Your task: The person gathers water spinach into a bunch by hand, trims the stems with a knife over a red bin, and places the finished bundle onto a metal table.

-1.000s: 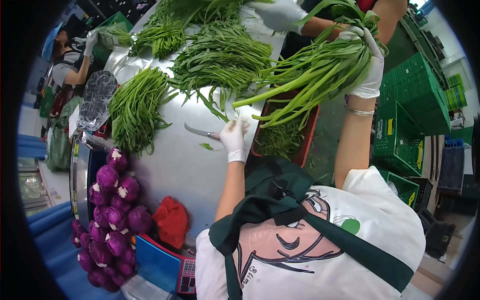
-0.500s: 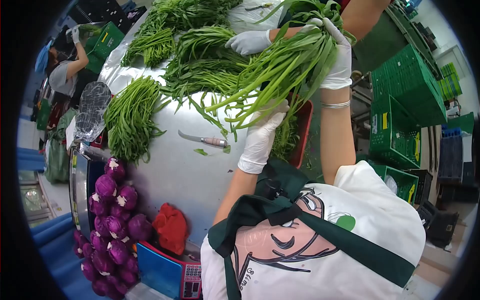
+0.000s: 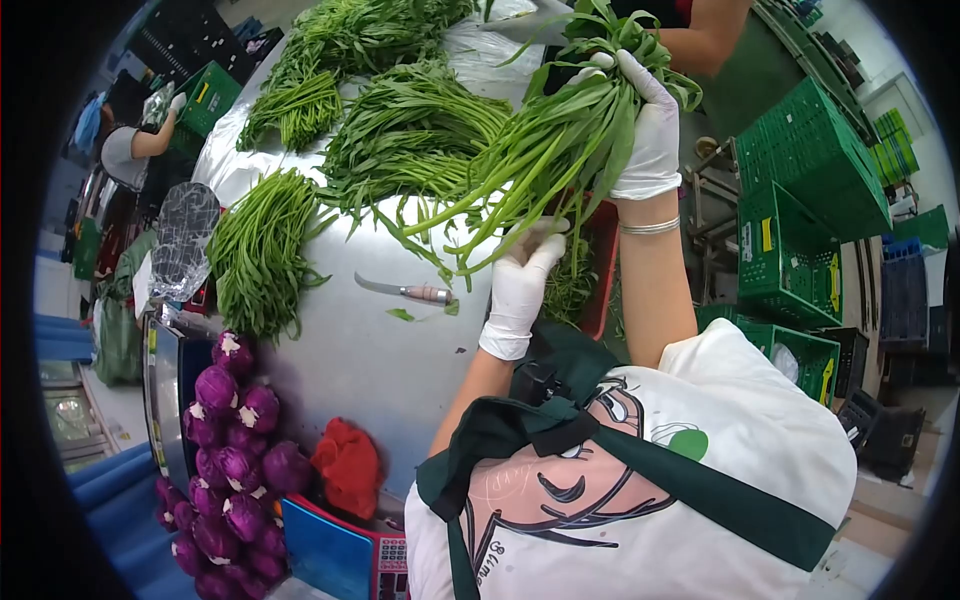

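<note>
My right hand point(image 3: 652, 140), in a white glove, is raised at the upper right and wrapped round the leafy end of a bunch of greens point(image 3: 560, 140). The long stems hang down to the left. Just below the stems, my gloved left hand point(image 3: 520, 290) has its fingers curled together near their ends; what they hold, if anything, is hidden. A curved knife point(image 3: 425, 293) with a wooden handle lies on the metal table point(image 3: 370, 350), beside leaf scraps. Behind my left hand, a red crate point(image 3: 603, 270) holds loose greens.
Piles of greens point(image 3: 400, 125) and a separate bundle point(image 3: 262, 245) lie on the table. Purple onions point(image 3: 240, 465), a red cloth point(image 3: 347, 468) and a scale point(image 3: 330, 545) are nearer. Green crates point(image 3: 790, 255) stand right. A co-worker's arm point(image 3: 710, 40) shows at top; another person point(image 3: 130, 150) stands left.
The co-worker's gloved hand has withdrawn from the pile of greens. My right hand and the bunch have shifted slightly left; my left hand is a little lower. The person at far left has moved.
</note>
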Demonstrator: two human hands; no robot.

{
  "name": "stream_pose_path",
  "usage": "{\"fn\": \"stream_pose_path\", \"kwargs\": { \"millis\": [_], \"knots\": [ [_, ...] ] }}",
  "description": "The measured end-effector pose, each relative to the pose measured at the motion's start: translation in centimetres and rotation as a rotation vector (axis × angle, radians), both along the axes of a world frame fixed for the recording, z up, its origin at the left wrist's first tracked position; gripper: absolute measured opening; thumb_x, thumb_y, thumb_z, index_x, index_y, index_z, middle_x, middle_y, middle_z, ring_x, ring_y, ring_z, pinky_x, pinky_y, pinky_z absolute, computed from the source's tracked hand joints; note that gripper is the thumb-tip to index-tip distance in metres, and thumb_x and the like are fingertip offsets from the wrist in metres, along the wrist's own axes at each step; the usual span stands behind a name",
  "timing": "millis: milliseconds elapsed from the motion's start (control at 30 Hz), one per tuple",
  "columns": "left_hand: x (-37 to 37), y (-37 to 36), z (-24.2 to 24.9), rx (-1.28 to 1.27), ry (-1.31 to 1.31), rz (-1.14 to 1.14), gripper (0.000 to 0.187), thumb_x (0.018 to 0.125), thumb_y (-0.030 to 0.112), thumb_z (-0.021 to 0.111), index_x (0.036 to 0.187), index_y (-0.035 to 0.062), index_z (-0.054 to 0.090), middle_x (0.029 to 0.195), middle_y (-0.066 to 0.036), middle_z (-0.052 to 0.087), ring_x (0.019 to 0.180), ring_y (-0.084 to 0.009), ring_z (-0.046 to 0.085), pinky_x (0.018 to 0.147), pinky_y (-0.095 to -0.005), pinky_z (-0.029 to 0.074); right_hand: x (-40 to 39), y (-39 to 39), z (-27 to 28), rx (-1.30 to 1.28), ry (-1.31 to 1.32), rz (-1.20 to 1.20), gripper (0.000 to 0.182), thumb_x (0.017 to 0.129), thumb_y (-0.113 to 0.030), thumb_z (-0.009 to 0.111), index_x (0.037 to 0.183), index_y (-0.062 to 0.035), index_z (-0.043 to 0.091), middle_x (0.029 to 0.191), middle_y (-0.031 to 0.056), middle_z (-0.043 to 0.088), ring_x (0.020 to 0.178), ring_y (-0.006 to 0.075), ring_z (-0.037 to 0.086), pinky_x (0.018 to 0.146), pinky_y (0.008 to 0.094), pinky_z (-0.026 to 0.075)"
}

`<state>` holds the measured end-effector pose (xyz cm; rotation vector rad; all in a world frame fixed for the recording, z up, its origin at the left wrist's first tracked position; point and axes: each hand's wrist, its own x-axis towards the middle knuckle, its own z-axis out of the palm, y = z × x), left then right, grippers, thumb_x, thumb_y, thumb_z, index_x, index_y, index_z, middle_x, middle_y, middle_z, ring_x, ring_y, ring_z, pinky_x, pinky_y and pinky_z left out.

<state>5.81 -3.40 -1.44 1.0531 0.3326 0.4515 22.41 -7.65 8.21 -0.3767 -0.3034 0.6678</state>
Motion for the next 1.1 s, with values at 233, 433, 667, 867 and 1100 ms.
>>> {"fn": "stream_pose_path", "kwargs": {
  "millis": [233, 433, 667, 867, 1100],
  "knots": [
    [-0.4, 0.8, -1.1, 0.069, 0.113, 0.181, 0.012, 0.070, 0.003, 0.050, 0.080, -0.0010, 0.055, 0.066, -0.002, 0.051, 0.061, -0.0082, 0.042, 0.059, -0.0205, 0.035, -0.7, -0.1, 1.1, 0.034, -0.001, -0.113, 0.015, 0.086, -0.013, 0.051, 0.090, 0.0009, 0.055, 0.080, 0.0082, 0.059, 0.075, 0.0231, 0.057, 0.074, 0.0358, 0.048],
    [-1.1, 0.3, 0.6, 0.227, -0.120, 0.106, 0.016, 0.083, 0.011, 0.055, 0.090, -0.0033, 0.058, 0.080, -0.004, 0.058, 0.069, -0.0091, 0.049, 0.063, -0.0216, 0.039, -1.6, 0.0, 1.7, -0.083, -0.015, -0.171, 0.016, 0.086, -0.015, 0.050, 0.088, -0.0003, 0.056, 0.080, 0.0092, 0.060, 0.076, 0.0231, 0.058, 0.075, 0.0348, 0.048],
    [-4.0, 1.0, 1.7, 0.404, -0.035, 0.051, 0.021, 0.090, 0.015, 0.053, 0.085, -0.0035, 0.061, 0.074, -0.003, 0.062, 0.066, -0.0086, 0.052, 0.062, -0.0214, 0.041, -1.7, -0.4, 1.8, -0.056, -0.079, -0.229, 0.014, 0.085, -0.011, 0.051, 0.094, -0.0005, 0.054, 0.081, 0.0093, 0.060, 0.073, 0.0232, 0.059, 0.075, 0.0385, 0.049],
    [-7.5, 2.7, 0.9, 0.223, -0.043, -0.039, 0.023, 0.090, 0.016, 0.051, 0.084, -0.0047, 0.060, 0.074, -0.003, 0.061, 0.068, -0.0095, 0.053, 0.064, -0.0216, 0.041, -0.5, -0.9, 1.5, -0.127, -0.100, -0.360, 0.017, 0.083, -0.014, 0.055, 0.089, 0.0015, 0.059, 0.078, 0.0116, 0.062, 0.072, 0.0264, 0.060, 0.070, 0.0370, 0.051],
    [-5.7, 2.4, -7.5, 0.565, 0.377, -0.410, 0.027, 0.086, 0.022, 0.054, 0.089, -0.0031, 0.062, 0.080, -0.010, 0.064, 0.078, -0.0149, 0.059, 0.074, -0.0266, 0.043, 1.9, -2.4, 2.0, -0.106, -0.129, -0.452, 0.020, 0.082, -0.015, 0.055, 0.088, 0.0037, 0.060, 0.079, 0.0144, 0.062, 0.074, 0.0288, 0.061, 0.070, 0.0378, 0.052]
  ]
}}
